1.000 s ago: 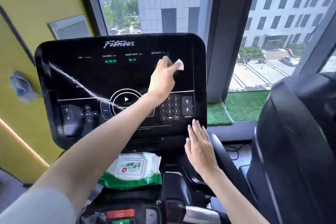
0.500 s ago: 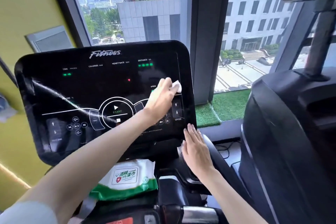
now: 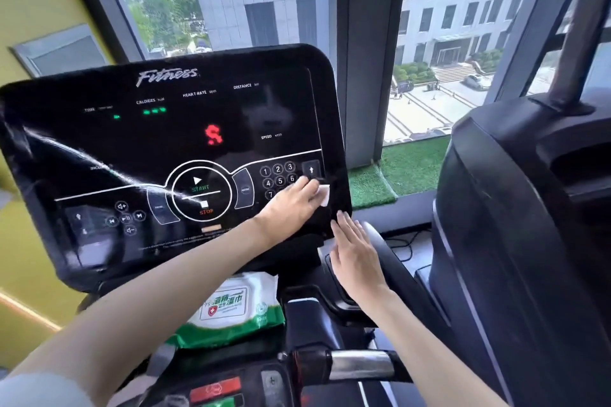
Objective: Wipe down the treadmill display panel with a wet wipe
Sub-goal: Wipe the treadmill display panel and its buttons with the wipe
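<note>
the display panel at centre frame is glossy black plastic, smooth enough to carry a bright streak of glare. the wet wipe at its lower right edge looks like thin white cloth. the wipes pack below is shiny plastic film, wrinkled. bottom centre, a handle grip shows polished metal. the green strip by the window is rough, probably artificial turf.

The left arm reaches up and across from the lower left, forearm bare, wrist nearly straight. The left hand lies palm-down with fingers curled over a white wipe, pressing it flat. The right forearm rises from the lower right; the right hand is flat, fingers straight and together, pointing upward, holding nothing.
</note>
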